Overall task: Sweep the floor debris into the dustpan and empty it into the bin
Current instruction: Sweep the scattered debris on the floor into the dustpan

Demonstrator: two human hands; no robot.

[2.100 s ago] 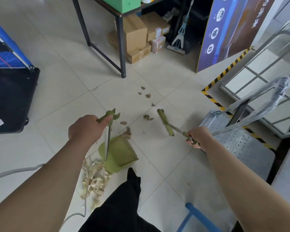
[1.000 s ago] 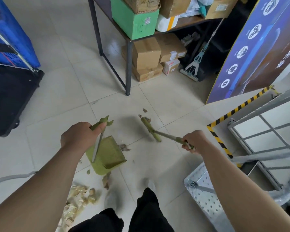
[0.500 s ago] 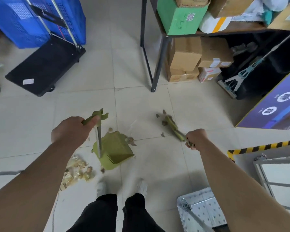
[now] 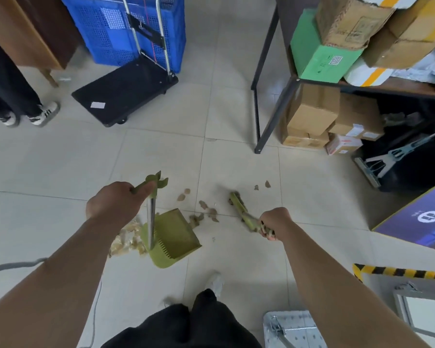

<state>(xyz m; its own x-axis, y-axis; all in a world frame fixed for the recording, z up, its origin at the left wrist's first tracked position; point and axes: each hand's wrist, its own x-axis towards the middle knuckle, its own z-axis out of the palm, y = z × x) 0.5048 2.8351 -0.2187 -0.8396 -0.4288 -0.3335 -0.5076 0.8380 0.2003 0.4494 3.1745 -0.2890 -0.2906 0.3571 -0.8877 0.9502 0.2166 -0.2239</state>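
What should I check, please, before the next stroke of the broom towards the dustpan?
1. Left hand has a firm grip on the dustpan handle: ok.
2. Right hand has a grip on the broom: ok.
3. Dustpan mouth faces the debris: ok, its open edge is turned towards the scraps.
4. Front lip flat on the floor: cannot tell from this angle.
5. Broom head behind all the scraps: not ok, two bits lie beyond it.
6. All debris ahead of the pan: not ok, a pile lies to its left, beside the back of the pan.
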